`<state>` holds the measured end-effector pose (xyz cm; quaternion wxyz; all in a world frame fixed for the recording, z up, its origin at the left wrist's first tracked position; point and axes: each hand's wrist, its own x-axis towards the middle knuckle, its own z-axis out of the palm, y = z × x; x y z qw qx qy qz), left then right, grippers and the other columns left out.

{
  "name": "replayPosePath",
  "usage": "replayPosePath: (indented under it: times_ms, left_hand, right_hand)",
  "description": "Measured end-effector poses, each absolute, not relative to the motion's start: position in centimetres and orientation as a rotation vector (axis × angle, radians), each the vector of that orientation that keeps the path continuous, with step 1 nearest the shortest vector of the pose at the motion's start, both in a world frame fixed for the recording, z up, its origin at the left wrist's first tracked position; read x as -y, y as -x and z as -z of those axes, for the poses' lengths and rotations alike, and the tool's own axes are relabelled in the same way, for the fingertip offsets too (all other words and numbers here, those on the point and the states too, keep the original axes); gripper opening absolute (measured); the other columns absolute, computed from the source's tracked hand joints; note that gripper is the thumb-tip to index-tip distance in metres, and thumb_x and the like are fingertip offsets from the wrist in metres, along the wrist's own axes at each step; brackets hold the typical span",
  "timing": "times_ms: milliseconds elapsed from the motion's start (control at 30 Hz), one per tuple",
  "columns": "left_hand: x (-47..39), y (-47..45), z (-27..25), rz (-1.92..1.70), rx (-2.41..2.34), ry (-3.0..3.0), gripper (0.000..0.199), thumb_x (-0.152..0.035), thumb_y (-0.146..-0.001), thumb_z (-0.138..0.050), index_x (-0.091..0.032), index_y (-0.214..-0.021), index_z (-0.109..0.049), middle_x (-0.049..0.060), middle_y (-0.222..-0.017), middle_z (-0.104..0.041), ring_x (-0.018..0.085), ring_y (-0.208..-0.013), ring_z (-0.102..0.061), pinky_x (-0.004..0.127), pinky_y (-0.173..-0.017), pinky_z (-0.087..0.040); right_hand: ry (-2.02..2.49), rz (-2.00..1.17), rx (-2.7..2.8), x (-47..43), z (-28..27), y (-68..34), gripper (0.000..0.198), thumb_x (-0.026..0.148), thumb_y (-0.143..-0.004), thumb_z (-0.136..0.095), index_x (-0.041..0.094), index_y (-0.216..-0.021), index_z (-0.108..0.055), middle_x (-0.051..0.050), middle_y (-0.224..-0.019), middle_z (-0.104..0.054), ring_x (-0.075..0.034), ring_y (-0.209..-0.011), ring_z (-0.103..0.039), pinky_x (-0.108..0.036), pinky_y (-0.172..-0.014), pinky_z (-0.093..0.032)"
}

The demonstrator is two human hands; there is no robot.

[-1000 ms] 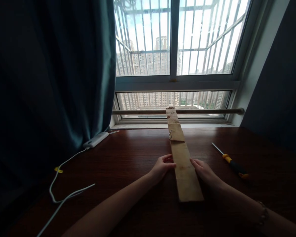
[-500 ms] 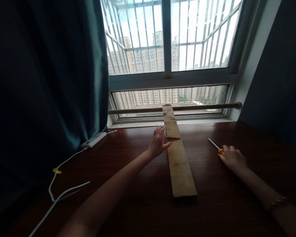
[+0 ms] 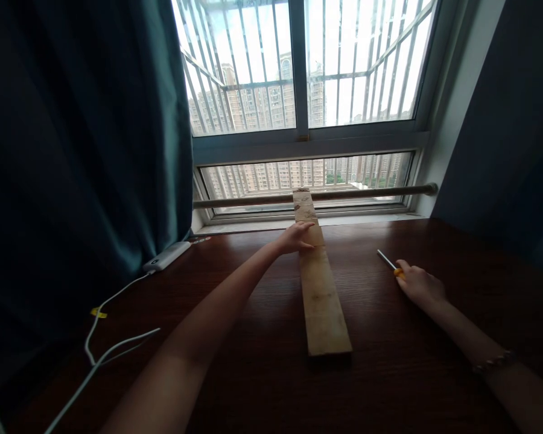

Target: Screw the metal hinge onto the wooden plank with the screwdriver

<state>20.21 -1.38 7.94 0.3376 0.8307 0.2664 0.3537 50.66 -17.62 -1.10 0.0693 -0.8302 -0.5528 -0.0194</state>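
Note:
A long, pale wooden board (image 3: 323, 295) lies on the dark table, its far end reaching over the rail by the window. A shorter piece of wood (image 3: 315, 235) sits on its upper half, partly covered by my left hand (image 3: 295, 237). My left fingers and thumb rest across this piece from the left, thumb nearer me, gripping it against the board. Off to the right, my right hand (image 3: 420, 284) is closed around a screwdriver's yellow-orange handle (image 3: 399, 273). Its thin metal shaft (image 3: 386, 259) points up and left, away from the board.
A white power strip (image 3: 167, 257) with a white cable (image 3: 113, 296) lies by the dark curtain (image 3: 163, 150) on the left. Ahead, a metal rail (image 3: 366, 194) crosses in front of the barred window. A wall (image 3: 493, 150) stands to the right.
My left hand has moved from beside the board onto the short piece, whose near edge now sits lower. The right hand still holds the screwdriver. The whole view has shifted slightly.

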Motion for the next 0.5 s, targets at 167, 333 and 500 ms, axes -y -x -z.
replayPosePath:
  times_ms: [167, 333, 500]
  left_hand:
    - [0.9, -18.2, -6.5, -1.139, -0.632, -1.991, 0.071, -0.015, -0.044, -0.080, -0.018, -0.112, -0.059, 0.009, -0.108, -0.054, 0.026, -0.103, -0.048, 0.038, -0.097, -0.031]
    - [1.4, -16.8, -4.3, -1.226, -0.640, -1.686, 0.063, -0.018, -0.057, -0.069, -0.021, -0.118, -0.051, 0.009, -0.118, -0.051, 0.027, -0.112, -0.046, 0.042, -0.096, -0.034]
    - [2.6, -17.6, -1.6, -1.366, -0.555, -1.354, 0.052, -0.020, -0.064, -0.058, -0.020, -0.115, -0.048, 0.005, -0.115, -0.056, 0.021, -0.112, -0.049, 0.034, -0.096, -0.037]
  right_hand:
    - [2.496, 0.068, 1.637, 17.7, 1.1, -50.5, 0.040, 0.033, -0.086, -0.041, 0.021, -0.124, -0.045, -0.016, -0.100, -0.063, -0.032, -0.083, -0.063, -0.039, -0.063, -0.046]
    - [2.459, 0.060, 1.613, 17.6, 1.3, -50.7, 0.043, 0.033, -0.086, -0.040, 0.025, -0.128, -0.043, -0.015, -0.099, -0.064, -0.033, -0.083, -0.063, -0.041, -0.063, -0.047]
    - [2.104, -0.067, 1.468, 17.2, 1.6, -50.9, 0.037, 0.032, -0.084, -0.046, 0.026, -0.118, -0.058, -0.010, -0.100, -0.066, -0.028, -0.090, -0.062, -0.038, -0.075, -0.048]
